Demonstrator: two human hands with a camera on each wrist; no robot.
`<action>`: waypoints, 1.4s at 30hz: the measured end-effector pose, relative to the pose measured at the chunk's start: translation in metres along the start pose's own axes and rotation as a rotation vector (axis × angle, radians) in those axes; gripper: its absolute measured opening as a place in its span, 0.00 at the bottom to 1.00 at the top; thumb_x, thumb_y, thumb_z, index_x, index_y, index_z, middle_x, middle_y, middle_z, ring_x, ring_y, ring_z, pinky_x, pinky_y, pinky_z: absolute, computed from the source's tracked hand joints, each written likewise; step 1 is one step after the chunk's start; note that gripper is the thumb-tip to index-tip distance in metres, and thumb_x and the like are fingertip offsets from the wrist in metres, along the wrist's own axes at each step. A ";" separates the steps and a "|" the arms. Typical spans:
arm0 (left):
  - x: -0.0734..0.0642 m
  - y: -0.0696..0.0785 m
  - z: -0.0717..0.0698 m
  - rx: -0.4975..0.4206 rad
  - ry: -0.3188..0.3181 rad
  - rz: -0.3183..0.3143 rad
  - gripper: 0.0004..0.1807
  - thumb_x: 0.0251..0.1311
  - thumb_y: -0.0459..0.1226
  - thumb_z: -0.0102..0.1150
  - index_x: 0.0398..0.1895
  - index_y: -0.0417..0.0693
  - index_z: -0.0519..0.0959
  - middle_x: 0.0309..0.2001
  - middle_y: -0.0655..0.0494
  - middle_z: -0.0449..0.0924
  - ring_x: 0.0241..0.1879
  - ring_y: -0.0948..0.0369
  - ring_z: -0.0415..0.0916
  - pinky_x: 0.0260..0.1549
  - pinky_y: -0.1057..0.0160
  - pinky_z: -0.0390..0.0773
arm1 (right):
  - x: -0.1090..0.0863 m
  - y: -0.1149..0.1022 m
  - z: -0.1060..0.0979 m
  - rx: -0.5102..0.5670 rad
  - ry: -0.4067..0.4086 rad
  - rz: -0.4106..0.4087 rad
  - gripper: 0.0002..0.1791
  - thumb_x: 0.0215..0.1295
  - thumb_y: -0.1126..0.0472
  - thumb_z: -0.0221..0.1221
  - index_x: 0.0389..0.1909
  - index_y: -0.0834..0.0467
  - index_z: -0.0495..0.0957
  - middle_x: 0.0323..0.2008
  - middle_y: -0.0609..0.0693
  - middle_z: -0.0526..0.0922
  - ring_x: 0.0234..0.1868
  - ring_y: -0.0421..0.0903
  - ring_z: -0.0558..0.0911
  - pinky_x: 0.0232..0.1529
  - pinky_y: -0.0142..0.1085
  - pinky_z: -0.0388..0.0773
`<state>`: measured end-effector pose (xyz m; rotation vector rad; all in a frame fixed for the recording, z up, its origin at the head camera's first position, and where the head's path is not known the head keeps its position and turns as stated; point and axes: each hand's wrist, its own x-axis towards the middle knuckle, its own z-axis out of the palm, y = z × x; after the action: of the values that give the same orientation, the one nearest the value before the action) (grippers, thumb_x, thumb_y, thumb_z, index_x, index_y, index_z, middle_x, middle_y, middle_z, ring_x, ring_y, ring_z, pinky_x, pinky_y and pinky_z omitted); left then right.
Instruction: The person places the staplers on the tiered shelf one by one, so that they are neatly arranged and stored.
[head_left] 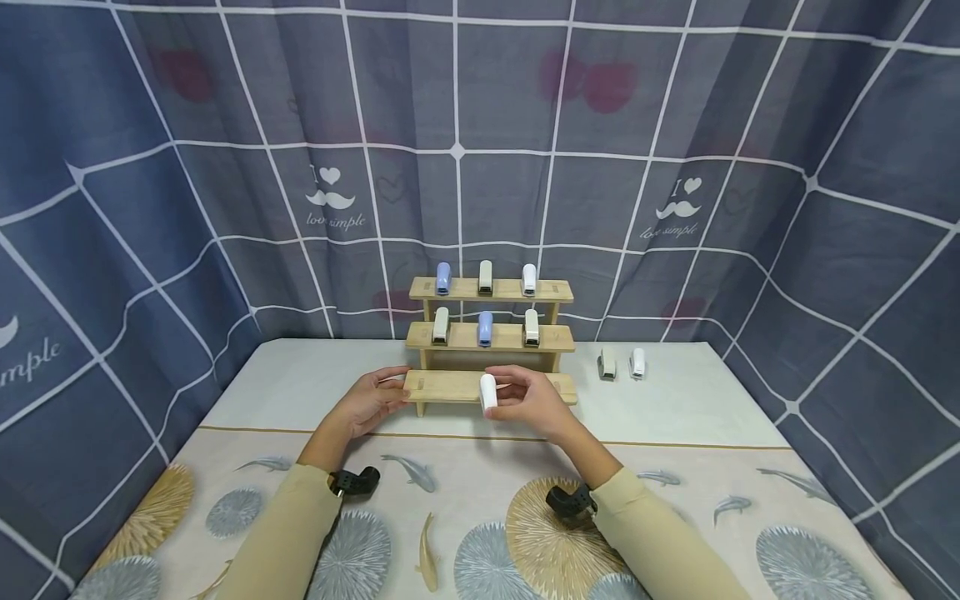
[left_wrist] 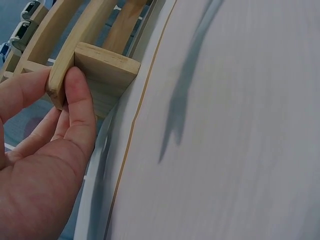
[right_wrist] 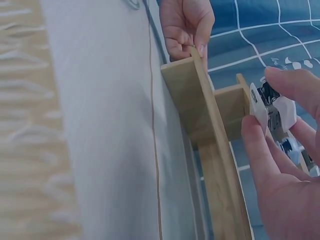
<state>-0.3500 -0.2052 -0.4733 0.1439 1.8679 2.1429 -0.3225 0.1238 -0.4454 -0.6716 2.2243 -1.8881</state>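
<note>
My right hand (head_left: 536, 403) pinches a small white stapler (head_left: 488, 392) between thumb and fingers, over the lowest step of a three-tier wooden rack (head_left: 446, 386). In the right wrist view the metal inside of the white stapler (right_wrist: 272, 107) shows, close beside the rack. My left hand (head_left: 373, 402) grips the left end of the lowest step, with thumb and fingers on either side of the board (left_wrist: 62, 70) in the left wrist view. Blue (head_left: 443, 278), cream (head_left: 486, 277) and white (head_left: 528, 279) staplers stand on the top step. Cream, blue (head_left: 485, 328) and cream staplers stand on the middle one.
To the right of the rack, a cream stapler (head_left: 607, 364) and a white stapler (head_left: 637, 363) stand on the white tabletop (head_left: 675, 408). A patterned cloth (head_left: 420, 533) covers the front. Behind and at both sides hangs a checked curtain (head_left: 405, 192).
</note>
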 end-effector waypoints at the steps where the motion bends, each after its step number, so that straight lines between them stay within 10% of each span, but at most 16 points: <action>1: 0.000 0.000 0.000 0.000 -0.001 0.000 0.36 0.68 0.21 0.54 0.78 0.31 0.55 0.45 0.54 0.82 0.44 0.64 0.84 0.47 0.69 0.86 | 0.002 0.000 0.002 -0.005 0.001 -0.001 0.40 0.49 0.71 0.77 0.66 0.63 0.75 0.59 0.64 0.82 0.51 0.49 0.86 0.51 0.36 0.87; 42: 0.000 0.000 -0.001 0.000 0.001 -0.017 0.36 0.69 0.23 0.55 0.78 0.31 0.55 0.45 0.58 0.84 0.44 0.66 0.84 0.50 0.67 0.86 | 0.065 -0.002 0.064 -0.116 0.049 -0.004 0.34 0.49 0.68 0.79 0.60 0.61 0.80 0.51 0.59 0.86 0.49 0.50 0.87 0.48 0.34 0.87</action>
<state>-0.3500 -0.2063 -0.4734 0.1272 1.8633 2.1318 -0.3549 0.0382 -0.4454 -0.6538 2.3791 -1.8074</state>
